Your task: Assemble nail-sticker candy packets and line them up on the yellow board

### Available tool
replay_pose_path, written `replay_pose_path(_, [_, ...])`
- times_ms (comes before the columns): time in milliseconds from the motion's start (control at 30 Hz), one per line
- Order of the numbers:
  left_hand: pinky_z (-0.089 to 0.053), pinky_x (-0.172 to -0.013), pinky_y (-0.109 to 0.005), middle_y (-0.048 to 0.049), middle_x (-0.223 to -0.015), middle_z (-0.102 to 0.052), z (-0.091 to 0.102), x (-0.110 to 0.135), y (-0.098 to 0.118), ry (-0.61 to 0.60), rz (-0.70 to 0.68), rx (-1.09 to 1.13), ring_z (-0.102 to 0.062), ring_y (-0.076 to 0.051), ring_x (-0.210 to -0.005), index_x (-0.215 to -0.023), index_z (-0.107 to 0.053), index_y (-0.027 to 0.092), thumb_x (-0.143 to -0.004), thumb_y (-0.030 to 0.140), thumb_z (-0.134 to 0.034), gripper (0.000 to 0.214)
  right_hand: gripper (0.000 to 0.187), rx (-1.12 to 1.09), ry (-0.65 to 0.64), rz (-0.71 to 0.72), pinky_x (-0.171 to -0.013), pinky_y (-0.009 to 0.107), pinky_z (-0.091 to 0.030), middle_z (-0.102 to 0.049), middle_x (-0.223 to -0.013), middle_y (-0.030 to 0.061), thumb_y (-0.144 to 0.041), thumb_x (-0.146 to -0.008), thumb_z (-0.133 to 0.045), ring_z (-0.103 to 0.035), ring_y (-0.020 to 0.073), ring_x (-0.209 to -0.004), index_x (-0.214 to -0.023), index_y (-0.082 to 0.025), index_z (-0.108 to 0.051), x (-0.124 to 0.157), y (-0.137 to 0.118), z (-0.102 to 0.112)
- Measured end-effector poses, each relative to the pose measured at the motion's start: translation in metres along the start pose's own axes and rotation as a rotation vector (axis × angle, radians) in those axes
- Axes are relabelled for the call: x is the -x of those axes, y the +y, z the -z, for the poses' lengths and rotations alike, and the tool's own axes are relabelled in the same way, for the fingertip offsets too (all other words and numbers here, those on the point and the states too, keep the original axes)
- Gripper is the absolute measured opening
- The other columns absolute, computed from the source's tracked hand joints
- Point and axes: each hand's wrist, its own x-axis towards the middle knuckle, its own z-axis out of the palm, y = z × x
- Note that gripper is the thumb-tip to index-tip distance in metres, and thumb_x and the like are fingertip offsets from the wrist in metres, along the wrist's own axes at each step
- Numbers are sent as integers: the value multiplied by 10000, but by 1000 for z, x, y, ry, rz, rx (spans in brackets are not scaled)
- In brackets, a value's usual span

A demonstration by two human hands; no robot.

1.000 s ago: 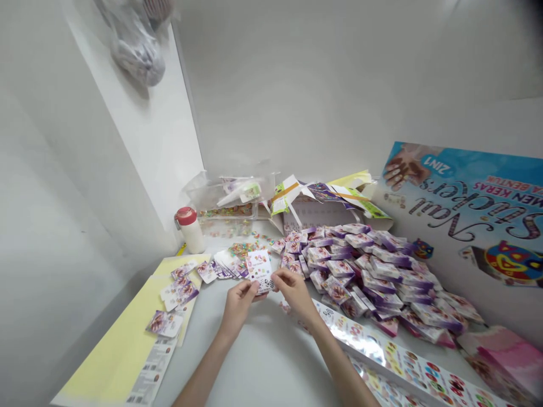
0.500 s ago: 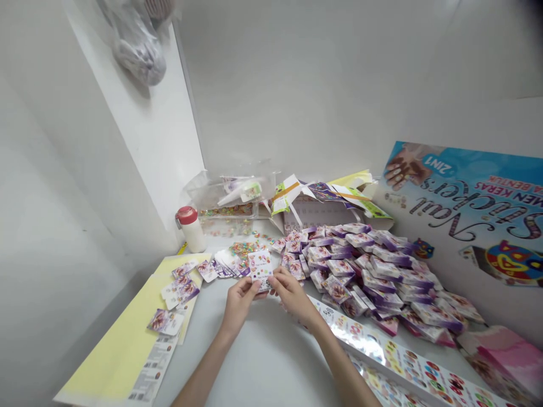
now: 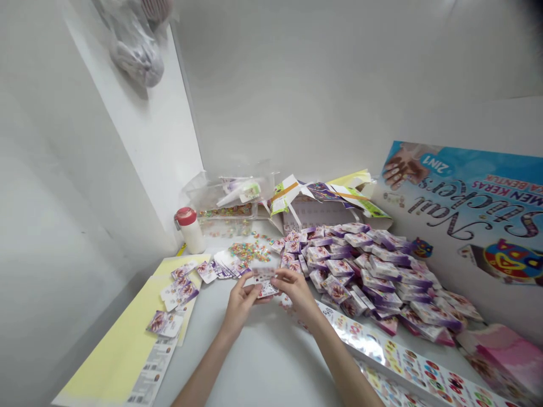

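Both my hands meet over the white table (image 3: 263, 362), pinching one small printed card (image 3: 266, 287) between them. My left hand (image 3: 240, 305) grips its left side with fingers curled. My right hand (image 3: 293, 289) holds its right edge, fingers bent. The card is tilted nearly flat. Just behind it lie a fanned row of flat cards (image 3: 224, 264) and a scatter of tiny coloured stickers (image 3: 249, 251). A big heap of folded purple packets (image 3: 373, 271) sits to the right of my hands.
A red-capped white bottle (image 3: 189, 229) stands at the back left. Yellow sheets (image 3: 123, 339) with loose cards lie at the left. Sticker strips (image 3: 403, 367) run along the right front. A clear tray (image 3: 229, 198), an open carton (image 3: 322, 206) and a poster (image 3: 470, 203) line the back.
The card stood upright between my fingers before; now it is tipped down almost flat and lower. Both hands stayed in nearly the same spot.
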Motion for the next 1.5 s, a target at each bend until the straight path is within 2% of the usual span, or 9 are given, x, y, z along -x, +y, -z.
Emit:
replay_pose_path(100, [-571, -655, -336, -37, -741, -730, 1, 0, -1, -3, 15, 60, -707, -218, -645, -915, -578, 166, -698, 359, -709, 318, 84, 7, -31, 59, -541, 236, -414, -605, -678, 13, -233, -658, -642, -511, 127, -575, -701, -176, -688, 3, -6, -3])
replay_pose_path(300, [-548, -626, -249, -35, -731, -722, 4, 0, 1, 26, 6, 227, -690, -165, -667, -791, -609, 157, -680, 278, -715, 195, 207, 81, -188, 197, -590, 255, -448, -647, -750, 35, -260, -762, -528, -560, 133, -584, -788, -183, -718, 7, -13, -3])
replay_pose_path(433, [-540, -814, -321, -32, -796, -721, 2, 2, 5, -50, -9, 269, -691, -179, -798, -836, -610, 162, -678, 259, -747, 231, 224, 98, -161, 227, -618, 267, -458, -645, -738, 35, -255, -774, -514, -581, 145, -608, -841, -182, -715, 8, -14, 0])
replay_pose_path(500, [-540, -833, -339, -29, -811, -717, 0, 2, 5, -35, -10, 230, -686, -181, -821, -809, -606, 159, -688, 300, -750, 236, 223, 95, -144, 207, -620, 270, -454, -632, -678, 35, -271, -764, -515, -579, 152, -603, -792, -170, -712, 7, -13, 0])
replay_pose_path(767, [-583, -647, -296, -62, -793, -715, -1, -2, 4, 134, 12, -1, -684, -200, -721, -823, -652, 111, -673, 429, -728, 359, 264, -95, -122, -34, -569, 268, -435, -546, -592, -3, -383, -728, -585, -556, 143, -535, -815, -152, -676, -1, 2, -3])
replay_pose_path(933, [-579, -581, -280, -57, -763, -716, -1, -1, 4, 181, -21, -45, -680, -197, -668, -786, -659, 114, -666, 471, -716, 380, 267, -44, -151, -5, -581, 259, -420, -552, -610, -2, -411, -762, -607, -535, 135, -555, -833, -162, -671, 0, 6, -1])
replay_pose_path(1133, [-572, -535, -282, -76, -761, -718, 5, -4, 2, 219, -37, -42, -683, -203, -628, -811, -652, 106, -658, 534, -696, 457, 251, 81, -228, 109, -617, 249, -423, -559, -849, 18, -406, -733, -658, -547, 124, -649, -839, -180, -684, 2, -1, -2])
replay_pose_path(1300, [-571, -560, -298, -68, -769, -727, 2, -3, 2, 132, -1, -28, -693, -219, -664, -907, -625, 134, -620, 510, -738, 486, 274, 46, -122, 26, -588, 242, -396, -522, -658, -3, -432, -743, -617, -499, 127, -609, -702, -162, -644, -2, 6, -2])
replay_pose_path(1500, [-566, -614, -285, -82, -869, -736, -4, 1, 4, 3, 16, -106, -684, -220, -760, -910, -661, 134, -662, 394, -740, 368, 275, -53, 37, -68, -524, 226, -330, -450, -557, -31, -406, -695, -646, -405, 100, -533, -588, -161, -583, -5, 11, -2])
